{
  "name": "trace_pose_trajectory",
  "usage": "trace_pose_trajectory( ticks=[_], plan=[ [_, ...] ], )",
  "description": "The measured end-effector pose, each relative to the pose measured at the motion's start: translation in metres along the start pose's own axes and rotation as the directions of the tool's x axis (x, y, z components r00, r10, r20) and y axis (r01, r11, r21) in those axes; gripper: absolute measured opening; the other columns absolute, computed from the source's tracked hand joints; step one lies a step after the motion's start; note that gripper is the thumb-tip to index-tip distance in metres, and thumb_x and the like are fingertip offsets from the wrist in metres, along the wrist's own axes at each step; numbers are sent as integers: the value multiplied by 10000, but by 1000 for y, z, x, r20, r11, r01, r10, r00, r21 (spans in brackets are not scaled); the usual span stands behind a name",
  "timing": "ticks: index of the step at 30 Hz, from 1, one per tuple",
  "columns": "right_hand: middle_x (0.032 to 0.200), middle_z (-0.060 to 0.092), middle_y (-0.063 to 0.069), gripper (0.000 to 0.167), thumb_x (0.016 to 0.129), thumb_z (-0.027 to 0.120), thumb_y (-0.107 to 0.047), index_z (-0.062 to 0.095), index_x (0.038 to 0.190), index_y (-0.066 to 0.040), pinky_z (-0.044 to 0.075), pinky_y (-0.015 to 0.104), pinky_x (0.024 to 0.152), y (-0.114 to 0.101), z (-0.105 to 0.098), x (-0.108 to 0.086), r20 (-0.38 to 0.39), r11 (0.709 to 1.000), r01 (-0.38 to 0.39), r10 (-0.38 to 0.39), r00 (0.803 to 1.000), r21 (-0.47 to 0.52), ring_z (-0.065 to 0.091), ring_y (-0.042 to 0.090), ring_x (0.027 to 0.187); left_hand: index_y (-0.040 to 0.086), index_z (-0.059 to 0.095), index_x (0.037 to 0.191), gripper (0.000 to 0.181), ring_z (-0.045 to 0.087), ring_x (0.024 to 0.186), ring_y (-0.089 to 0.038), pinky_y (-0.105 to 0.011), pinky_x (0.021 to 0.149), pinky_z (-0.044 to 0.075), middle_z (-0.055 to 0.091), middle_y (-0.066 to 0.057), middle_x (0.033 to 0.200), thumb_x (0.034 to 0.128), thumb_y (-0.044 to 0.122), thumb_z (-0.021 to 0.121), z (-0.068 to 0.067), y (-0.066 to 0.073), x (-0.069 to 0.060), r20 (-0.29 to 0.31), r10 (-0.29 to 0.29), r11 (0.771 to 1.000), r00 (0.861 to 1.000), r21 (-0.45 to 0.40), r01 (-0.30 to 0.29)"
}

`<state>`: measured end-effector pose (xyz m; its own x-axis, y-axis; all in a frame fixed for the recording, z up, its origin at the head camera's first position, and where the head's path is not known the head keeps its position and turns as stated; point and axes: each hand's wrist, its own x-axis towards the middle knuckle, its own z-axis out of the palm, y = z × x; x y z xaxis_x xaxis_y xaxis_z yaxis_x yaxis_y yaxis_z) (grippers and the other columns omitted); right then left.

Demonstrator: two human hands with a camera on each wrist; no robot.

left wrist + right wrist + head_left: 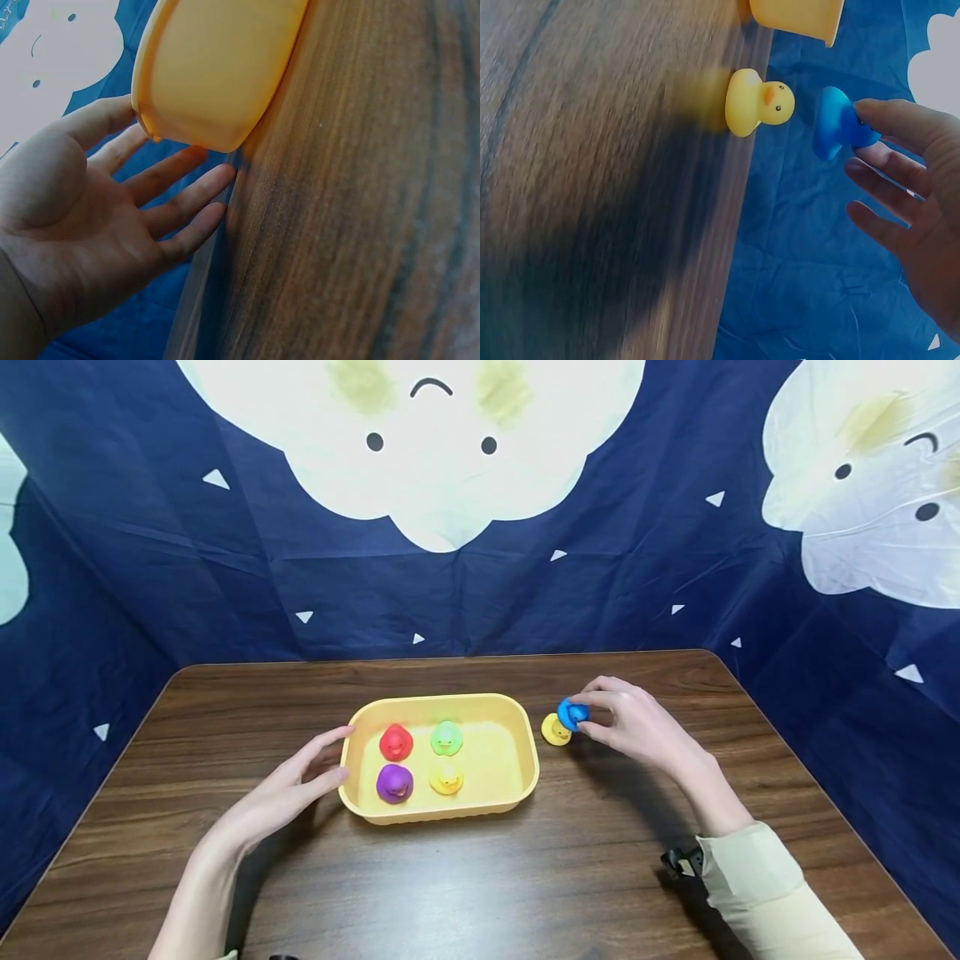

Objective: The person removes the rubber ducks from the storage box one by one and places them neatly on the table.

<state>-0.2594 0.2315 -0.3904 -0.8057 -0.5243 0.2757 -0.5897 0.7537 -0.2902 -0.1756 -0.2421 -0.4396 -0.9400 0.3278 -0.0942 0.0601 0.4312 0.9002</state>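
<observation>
My right hand [633, 720] pinches a blue rubber duck [572, 714] by its head between thumb and fingers. In the right wrist view the blue duck [832, 124] hangs above the tabletop, apart from a yellow duck [748, 103] standing there. At the left end of a yellow plastic tub [495, 806], my left hand [288, 789] touches the rim with fingers spread and fairly straight. Inside the tub sit a red duck [396, 742], a green duck [446, 738], a purple duck [394, 783] and another yellow duck [446, 776].
The brown wood-grain table [450, 885] has rounded far corners. A dark blue cloth [240, 610] with white clouds hangs behind and beside it. A small black device [682, 863] sits at the right sleeve's cuff.
</observation>
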Motion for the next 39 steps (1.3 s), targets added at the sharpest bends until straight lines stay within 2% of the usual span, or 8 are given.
trace_pose_trajectory(
  ticks=[16,23,32,39],
  plan=[
    [1081,696,39,348,865,831,-156,757,1198,-87,571,444,862,14,-2,-5,9,999,-34,34,999,-9,693,267,985,220,281,1623,620,460,1420,-421,-116,957,435,434,-235,1573,1072,298,555,1,0,0,0,2,1000,1000,-10,-2],
    [1076,700,16,341,877,823,-182,756,1201,-102,559,419,853,20,-1,-9,35,997,-76,76,996,-10,676,200,971,206,284,1622,622,472,1408,-413,-115,958,436,440,-233,1569,1071,293,559,1,-1,1,-3,1,1000,1000,-7,-1],
    [1094,706,19,322,891,805,-182,755,1199,-105,560,441,861,27,3,-10,70,994,-106,105,992,8,694,234,989,196,297,1617,612,534,1326,-183,-122,964,439,473,-217,1546,1071,280,560,1,-3,2,-5,7,1000,1000,1,-7],
    [1076,717,23,288,883,814,-165,771,1164,-117,563,444,858,33,6,-9,85,995,-103,101,991,17,705,261,998,205,297,1617,616,517,1355,-279,-122,964,441,469,-212,1552,1068,290,565,1,-3,2,-5,5,1000,1000,3,-5]
  ],
)
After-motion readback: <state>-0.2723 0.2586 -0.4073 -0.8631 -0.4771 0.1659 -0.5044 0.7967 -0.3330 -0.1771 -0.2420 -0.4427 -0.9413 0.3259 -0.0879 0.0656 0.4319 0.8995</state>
